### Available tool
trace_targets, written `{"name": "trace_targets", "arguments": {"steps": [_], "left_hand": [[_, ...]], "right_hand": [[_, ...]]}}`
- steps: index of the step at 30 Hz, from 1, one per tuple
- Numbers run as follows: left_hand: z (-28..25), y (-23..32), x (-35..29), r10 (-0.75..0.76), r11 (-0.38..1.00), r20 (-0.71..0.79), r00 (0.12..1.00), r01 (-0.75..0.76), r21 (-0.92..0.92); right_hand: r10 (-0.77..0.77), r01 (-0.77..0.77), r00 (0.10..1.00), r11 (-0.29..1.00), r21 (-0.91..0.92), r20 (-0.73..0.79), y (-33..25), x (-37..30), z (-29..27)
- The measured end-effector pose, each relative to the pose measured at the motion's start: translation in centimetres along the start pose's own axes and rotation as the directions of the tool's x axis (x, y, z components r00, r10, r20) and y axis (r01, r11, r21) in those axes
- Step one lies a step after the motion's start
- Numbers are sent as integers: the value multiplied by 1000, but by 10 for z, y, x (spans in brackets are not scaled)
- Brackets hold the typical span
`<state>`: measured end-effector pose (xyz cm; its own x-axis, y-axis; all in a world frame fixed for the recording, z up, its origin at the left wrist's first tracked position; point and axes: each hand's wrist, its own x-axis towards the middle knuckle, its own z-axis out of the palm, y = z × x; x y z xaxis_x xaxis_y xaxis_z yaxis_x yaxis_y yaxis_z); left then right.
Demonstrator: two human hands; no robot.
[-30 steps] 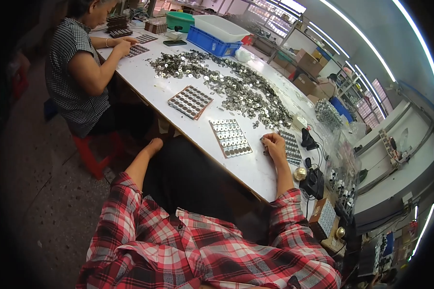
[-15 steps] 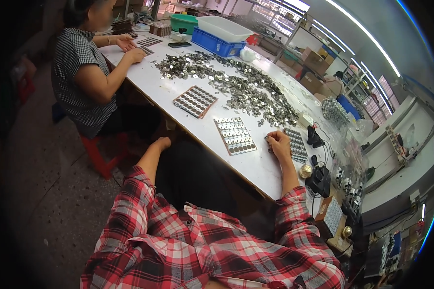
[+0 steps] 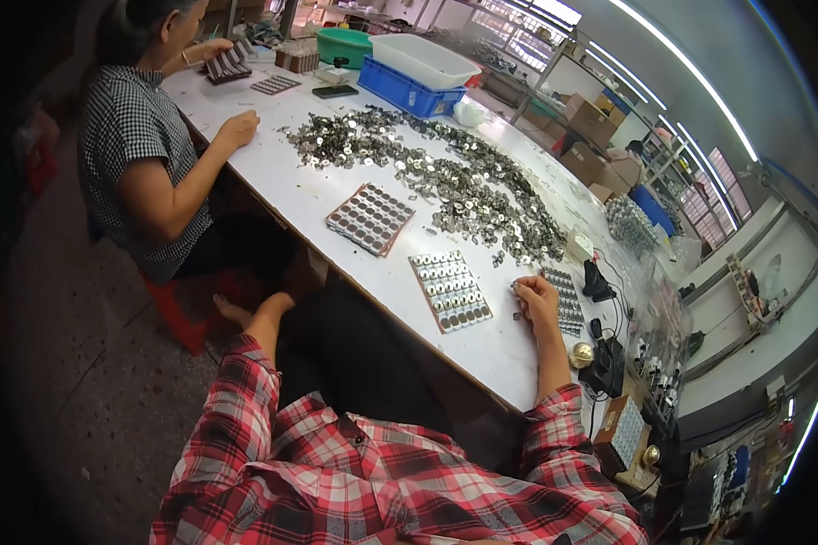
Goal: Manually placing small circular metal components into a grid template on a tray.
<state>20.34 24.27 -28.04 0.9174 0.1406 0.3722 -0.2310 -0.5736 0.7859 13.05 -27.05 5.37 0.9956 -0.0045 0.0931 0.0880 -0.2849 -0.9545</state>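
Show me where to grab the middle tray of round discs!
Probably grip the middle tray by its left and right edges, coming from the near side: it lies flat, discs cover its top, and bare tabletop borders both edges.

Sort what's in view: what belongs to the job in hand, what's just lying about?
Likely the job, by closeness to the right hand:
small metal piece, apparently pinched in it
grid of discs, to its left
grid of metal parts, to its right
loose metal pieces

Likely lying about:
dark phone-like slab
gold ball
green basin
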Motion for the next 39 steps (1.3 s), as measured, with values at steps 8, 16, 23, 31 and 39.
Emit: {"name": "trace_targets", "arguments": {"steps": [8,16,23,31,39], "left_hand": [[-49,8,-42,-322,933,78,944,330,-146],[-110,80,-100,-608,772,173,775,628,-102],[-143,114,-143,-673,729,113,731,681,-68],[-137,144,-144,-677,735,83,732,678,17],[-94,47,-119,-638,687,394,662,720,-98]], "right_hand": [[30,-30,1000,997,77,-2,-2,-10,-4],[-36,38,999,997,62,-24,8,-7,-10],[-71,73,997,993,95,-26,14,7,-5],[-8,20,995,993,119,-101,-2,-10,-3],[-109,105,994,983,149,19,-33,-36,13]]}}
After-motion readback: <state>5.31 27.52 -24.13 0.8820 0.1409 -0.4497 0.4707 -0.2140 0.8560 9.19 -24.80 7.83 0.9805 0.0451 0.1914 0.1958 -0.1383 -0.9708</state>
